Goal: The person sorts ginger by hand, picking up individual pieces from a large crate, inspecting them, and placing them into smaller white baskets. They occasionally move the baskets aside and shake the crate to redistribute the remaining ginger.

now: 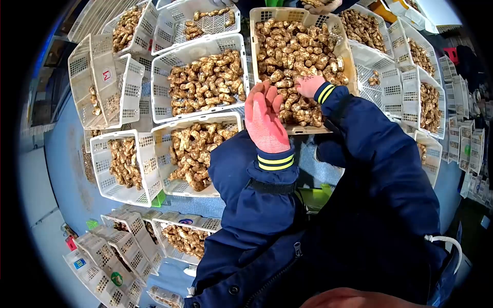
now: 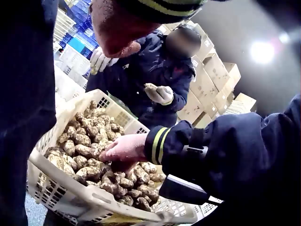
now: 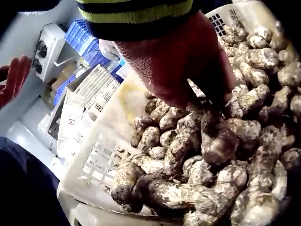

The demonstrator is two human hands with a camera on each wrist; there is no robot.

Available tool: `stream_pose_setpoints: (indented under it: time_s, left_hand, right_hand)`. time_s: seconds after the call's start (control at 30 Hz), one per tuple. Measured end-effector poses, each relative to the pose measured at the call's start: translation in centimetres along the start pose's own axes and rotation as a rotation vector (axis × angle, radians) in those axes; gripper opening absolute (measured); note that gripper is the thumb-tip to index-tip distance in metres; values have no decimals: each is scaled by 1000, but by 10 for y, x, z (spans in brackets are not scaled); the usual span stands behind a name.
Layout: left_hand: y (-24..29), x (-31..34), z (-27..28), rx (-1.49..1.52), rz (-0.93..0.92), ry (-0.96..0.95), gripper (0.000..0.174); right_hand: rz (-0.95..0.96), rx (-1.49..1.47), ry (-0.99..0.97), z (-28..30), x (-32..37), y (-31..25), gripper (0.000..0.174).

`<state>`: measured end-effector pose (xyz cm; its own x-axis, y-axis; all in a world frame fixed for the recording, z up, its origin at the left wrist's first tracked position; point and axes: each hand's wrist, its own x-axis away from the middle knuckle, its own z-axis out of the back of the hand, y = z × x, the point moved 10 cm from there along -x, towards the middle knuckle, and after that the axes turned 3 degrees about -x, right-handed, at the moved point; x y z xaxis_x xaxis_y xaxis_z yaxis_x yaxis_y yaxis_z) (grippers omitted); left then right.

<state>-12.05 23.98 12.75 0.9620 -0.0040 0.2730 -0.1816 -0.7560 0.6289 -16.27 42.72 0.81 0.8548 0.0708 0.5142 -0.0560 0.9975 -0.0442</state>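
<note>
A yellowed plastic crate (image 1: 351, 66), heaped with brown, soil-flecked mushrooms (image 1: 292, 49), stands in front of me. My right hand (image 1: 309, 86), in a pink knit glove, reaches down into the near part of the heap. In the right wrist view its bent fingers (image 3: 221, 77) point down onto a mushroom (image 3: 219, 143); the fingertips are in shadow, and I cannot tell whether they grip it. My left hand (image 1: 267, 119), also gloved in pink, is raised by the crate's near left corner, palm up, fingers loosely bent and holding nothing.
White crates of mushrooms stand left (image 1: 197, 61) and right (image 1: 380, 84) of the yellowed one. Across from me is a person (image 2: 153, 70) in white gloves, one glove holding a mushroom (image 2: 150, 86). Cardboard boxes (image 2: 214, 75) are stacked behind. More crates (image 1: 115, 246) sit on the blue floor.
</note>
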Motion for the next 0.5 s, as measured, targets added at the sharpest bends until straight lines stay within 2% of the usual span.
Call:
stream_pose_setpoints:
  time_s: [0.07,0.1,0.13,0.2,0.33,0.4,0.47,0.5]
  left_hand:
    - [1,-1,-1,31,-8,-13,34]
    - [1,0,-2,12,0,-8,34]
    - [-1,0,-1,15,4,-11,34]
    - [-3,-3,0,2,-4,-26,34]
    - [2,-5,-2,28,-11,-91,34]
    - [0,-3,-1,49,14,-38,35]
    - [-4,-6,-3,97,10,-90,35]
    - [-4,-5,-3,86,-22,-113,36]
  right_hand:
    - [-9,90,-24,-10,-7,-7,39]
    - [63,137,84,-16,-13,-11,44]
    - [-74,76,-41,-18,-13,-7,44]
    - [4,84,129,-9,-19,-4,42]
    - [-3,-123,-109,-8,-10,10,47]
    - [-71,-317,-146,-5,13,20,45]
    - [-105,-379,-116,-18,19,32,40]
    - [-29,-519,-89,-21,20,31,38]
